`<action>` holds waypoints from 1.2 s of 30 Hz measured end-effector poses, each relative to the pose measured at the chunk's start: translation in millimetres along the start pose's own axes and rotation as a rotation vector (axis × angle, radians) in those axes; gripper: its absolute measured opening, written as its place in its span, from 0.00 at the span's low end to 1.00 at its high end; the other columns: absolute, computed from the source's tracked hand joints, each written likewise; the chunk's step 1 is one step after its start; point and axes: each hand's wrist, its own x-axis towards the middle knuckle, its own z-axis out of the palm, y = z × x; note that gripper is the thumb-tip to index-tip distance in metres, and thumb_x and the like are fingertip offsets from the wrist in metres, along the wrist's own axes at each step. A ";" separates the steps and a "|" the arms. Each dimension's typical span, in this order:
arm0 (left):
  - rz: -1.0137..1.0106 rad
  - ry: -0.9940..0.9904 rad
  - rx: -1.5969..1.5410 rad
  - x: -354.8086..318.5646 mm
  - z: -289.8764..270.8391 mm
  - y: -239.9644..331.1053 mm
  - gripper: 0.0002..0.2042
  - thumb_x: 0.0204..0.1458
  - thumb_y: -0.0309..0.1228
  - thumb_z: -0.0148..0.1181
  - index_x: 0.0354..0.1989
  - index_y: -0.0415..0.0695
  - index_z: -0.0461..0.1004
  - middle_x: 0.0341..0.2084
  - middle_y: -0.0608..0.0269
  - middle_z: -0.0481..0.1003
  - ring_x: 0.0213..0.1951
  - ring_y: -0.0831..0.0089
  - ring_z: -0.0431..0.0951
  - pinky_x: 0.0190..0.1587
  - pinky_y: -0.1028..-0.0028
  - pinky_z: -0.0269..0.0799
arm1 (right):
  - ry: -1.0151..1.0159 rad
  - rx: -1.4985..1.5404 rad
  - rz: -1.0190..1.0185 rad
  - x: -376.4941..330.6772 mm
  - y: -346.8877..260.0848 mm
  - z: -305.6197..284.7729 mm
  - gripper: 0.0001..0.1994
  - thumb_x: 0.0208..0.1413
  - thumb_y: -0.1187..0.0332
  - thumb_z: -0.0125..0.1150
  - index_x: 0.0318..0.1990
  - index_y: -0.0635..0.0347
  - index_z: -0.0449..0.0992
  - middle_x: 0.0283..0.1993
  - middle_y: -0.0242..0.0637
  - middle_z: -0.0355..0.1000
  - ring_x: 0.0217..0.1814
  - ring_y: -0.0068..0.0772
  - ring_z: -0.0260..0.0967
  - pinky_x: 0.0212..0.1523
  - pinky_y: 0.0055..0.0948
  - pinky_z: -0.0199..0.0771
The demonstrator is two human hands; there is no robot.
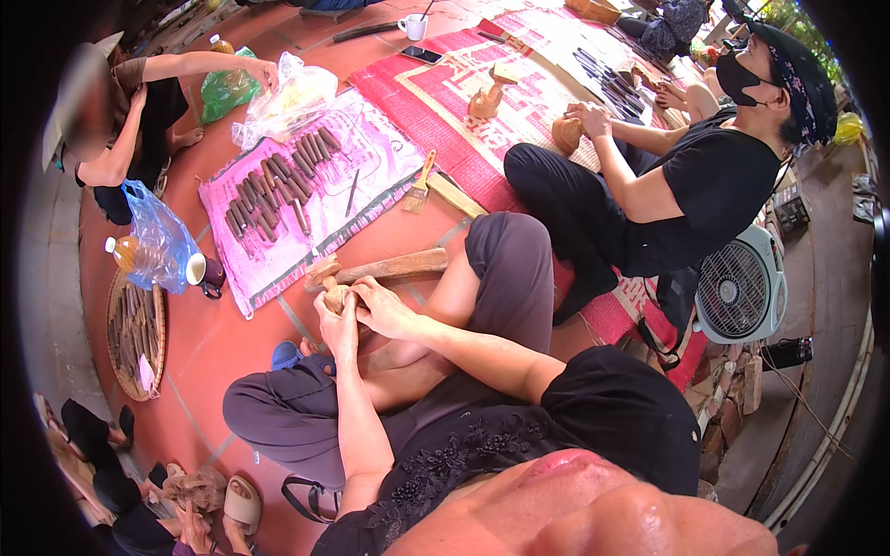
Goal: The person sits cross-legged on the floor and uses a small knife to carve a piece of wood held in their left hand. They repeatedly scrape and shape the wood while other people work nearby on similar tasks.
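Observation:
Above my crossed legs I hold a small carved wooden piece (324, 275), with a blocky top and a rounded lower part. My left hand (338, 322) is closed around the rounded part from below. Pressed against its right side are the bent fingers of my right hand (386, 311); whether they also hold a small tool is hidden. Just beyond my hands a thick wooden bar (399, 265) lies across the floor. Rows of dark-handled carving tools (278, 190) rest on a pink printed sheet (375, 153) farther off. A flat paintbrush (420, 188) lies right of the sheet.
On the right a person (705, 176) works a wooden carving on the red mat (403, 88). Another person (116, 120) reaches toward plastic bags at far left. A basket of tools (159, 361) stands left, a box fan (742, 285) right. A mug (414, 27) sits at the back.

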 end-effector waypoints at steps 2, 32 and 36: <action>-0.003 0.007 -0.007 0.5 0.4 -0.6 0.31 0.54 0.50 0.64 0.61 0.46 0.64 0.49 0.45 0.76 0.53 0.52 0.77 0.55 0.59 0.69 | 0.017 0.014 0.012 1.0 2.3 0.6 0.15 0.56 0.71 0.59 0.50 0.68 0.73 0.54 0.53 0.67 0.57 0.57 0.67 0.57 0.45 0.70; 0.047 0.014 -0.012 8.5 5.1 -22.8 0.27 0.60 0.48 0.56 0.62 0.45 0.64 0.52 0.42 0.74 0.55 0.48 0.74 0.57 0.58 0.67 | 0.273 0.036 0.032 4.8 -3.4 -2.5 0.15 0.46 0.68 0.72 0.40 0.63 0.76 0.45 0.43 0.73 0.50 0.45 0.72 0.49 0.39 0.74; 0.057 0.028 0.015 4.2 2.3 -14.7 0.26 0.62 0.49 0.53 0.62 0.44 0.64 0.52 0.41 0.74 0.56 0.47 0.74 0.57 0.58 0.67 | 0.279 0.266 0.075 11.0 -21.3 -18.3 0.14 0.48 0.68 0.71 0.40 0.65 0.76 0.38 0.45 0.74 0.43 0.43 0.75 0.44 0.38 0.76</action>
